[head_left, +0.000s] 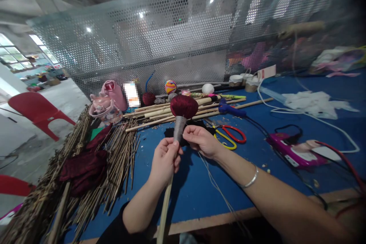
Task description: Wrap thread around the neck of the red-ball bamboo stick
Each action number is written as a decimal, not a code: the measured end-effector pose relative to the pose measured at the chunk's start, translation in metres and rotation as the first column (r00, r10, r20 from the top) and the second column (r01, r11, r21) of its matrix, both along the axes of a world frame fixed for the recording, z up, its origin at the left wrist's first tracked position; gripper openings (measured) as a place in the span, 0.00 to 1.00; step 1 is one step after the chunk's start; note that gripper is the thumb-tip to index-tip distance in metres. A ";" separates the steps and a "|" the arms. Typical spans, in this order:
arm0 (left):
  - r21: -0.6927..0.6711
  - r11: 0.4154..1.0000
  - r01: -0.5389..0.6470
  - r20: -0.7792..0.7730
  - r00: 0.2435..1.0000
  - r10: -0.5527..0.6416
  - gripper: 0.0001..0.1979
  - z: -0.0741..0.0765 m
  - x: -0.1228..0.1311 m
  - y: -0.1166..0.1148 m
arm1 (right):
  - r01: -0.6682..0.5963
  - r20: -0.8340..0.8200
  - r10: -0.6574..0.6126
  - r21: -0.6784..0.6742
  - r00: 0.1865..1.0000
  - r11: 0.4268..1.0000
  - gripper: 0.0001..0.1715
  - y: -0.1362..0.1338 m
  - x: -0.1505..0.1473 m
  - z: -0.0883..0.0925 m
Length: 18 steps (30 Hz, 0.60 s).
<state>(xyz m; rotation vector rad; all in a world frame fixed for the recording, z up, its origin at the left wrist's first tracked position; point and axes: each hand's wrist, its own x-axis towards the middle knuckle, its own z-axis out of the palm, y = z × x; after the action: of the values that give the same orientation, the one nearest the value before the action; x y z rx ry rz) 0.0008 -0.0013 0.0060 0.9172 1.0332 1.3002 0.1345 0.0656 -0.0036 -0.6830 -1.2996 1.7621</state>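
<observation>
1. Maroon-topped stick [183, 107] stands tilted a little from upright at the middle of the view, above the blue table [191, 198], its neck wrapped in grey below the rounded cloth head.
2. Left hand [166, 156] is curled around the stick at the lower end of the wrapping, with bare wood running down below it.
3. Right hand [201, 141] is narrowed to a pinch beside the wrapped neck (whatever sits between its fingertips is too small to make out); pale strands [213, 181] hang beneath it, and a silver bangle [252, 177] circles the wrist.
4. Just beyond the right hand lie scissors [235, 133] with one yellow and one red handle.
5. Behind the maroon head, pale sticks [154, 112] lie across the table, near a multicoloured ball [170, 86] and a white ball [207, 89].
6. Leftward, maroon cloth [84, 171] rests on thin brown twigs [122, 164].
7. Farthest back stands a perforated screen [160, 34].
</observation>
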 end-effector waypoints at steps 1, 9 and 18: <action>-0.004 1.000 0.004 0.007 1.000 -0.004 0.15 0.000 0.000 0.000 | -0.003 -0.016 0.003 -0.016 1.000 1.000 0.17 -0.001 0.000 0.001; -0.011 0.999 0.038 0.118 0.992 -0.036 0.15 0.004 -0.006 0.002 | -0.032 -0.067 0.025 -0.113 0.997 0.993 0.18 0.000 -0.003 -0.002; -0.152 0.917 0.370 0.446 0.853 -0.270 0.14 0.000 -0.008 0.000 | -0.258 -0.148 0.240 -0.114 0.959 0.959 0.21 0.005 0.005 -0.004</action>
<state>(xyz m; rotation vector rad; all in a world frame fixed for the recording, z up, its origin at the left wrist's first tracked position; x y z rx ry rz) -0.0074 -0.0017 0.0061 0.5656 0.6413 1.0046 0.1394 0.0702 -0.0076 -0.4793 -1.2287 2.0765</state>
